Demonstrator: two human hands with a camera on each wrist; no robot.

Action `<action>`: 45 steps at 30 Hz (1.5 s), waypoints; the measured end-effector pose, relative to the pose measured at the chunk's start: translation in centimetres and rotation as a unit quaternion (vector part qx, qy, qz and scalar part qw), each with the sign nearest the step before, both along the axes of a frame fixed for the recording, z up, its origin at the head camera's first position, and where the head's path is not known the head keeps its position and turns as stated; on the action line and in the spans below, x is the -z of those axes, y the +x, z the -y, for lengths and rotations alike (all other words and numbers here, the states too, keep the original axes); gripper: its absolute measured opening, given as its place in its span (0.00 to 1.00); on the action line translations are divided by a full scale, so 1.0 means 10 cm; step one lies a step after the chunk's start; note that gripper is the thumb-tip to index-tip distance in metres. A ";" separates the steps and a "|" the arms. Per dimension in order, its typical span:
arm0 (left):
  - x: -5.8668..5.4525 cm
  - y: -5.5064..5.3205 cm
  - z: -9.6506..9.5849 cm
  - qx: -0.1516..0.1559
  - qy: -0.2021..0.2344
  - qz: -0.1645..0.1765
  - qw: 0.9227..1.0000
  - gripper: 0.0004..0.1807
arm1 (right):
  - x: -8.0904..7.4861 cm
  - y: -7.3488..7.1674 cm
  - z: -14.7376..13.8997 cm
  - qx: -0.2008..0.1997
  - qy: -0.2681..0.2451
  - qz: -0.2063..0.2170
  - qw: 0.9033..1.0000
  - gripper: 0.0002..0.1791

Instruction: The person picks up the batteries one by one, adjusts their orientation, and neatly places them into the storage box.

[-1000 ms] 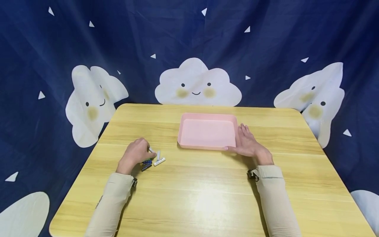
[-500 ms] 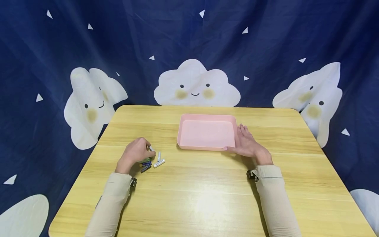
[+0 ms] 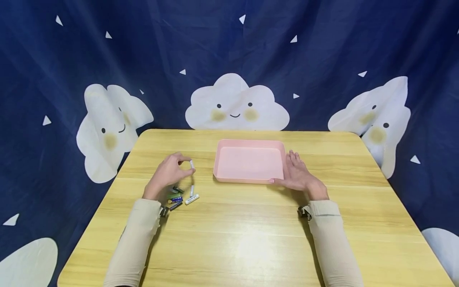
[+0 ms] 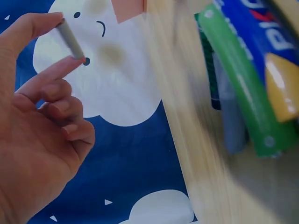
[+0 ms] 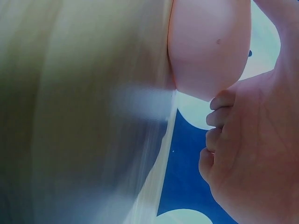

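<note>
Between thumb and index finger, my left hand pinches a small white battery by its two ends, above the table. In the left wrist view the battery looks like a thin pale cylinder, and the other fingers curl toward the palm. Behind that hand lie loose batteries: a white one, a blue one with a yellow end, a green one and several others. My right hand rests along the right side of a shallow pink tray, fingers straight, thumb at its front right corner.
The tray stands toward the back middle of the wooden table, right of the left hand, with nothing in it. A dark blue curtain with white clouds hangs behind the table's far edge.
My left hand has lifted the white battery from the group and moved it up and slightly right, uncovering more batteries. The right hand stays at the tray.
</note>
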State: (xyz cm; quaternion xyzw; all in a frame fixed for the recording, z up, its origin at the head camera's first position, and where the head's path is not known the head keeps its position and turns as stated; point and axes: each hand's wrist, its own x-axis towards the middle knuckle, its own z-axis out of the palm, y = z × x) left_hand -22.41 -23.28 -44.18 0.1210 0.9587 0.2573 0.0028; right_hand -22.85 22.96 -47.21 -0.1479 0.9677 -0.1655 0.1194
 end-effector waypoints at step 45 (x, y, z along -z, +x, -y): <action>0.07 -0.87 -0.74 0.101 -0.002 0.042 0.994 0.28 | -0.02 -0.02 -0.01 0.012 -0.011 0.010 1.000 0.74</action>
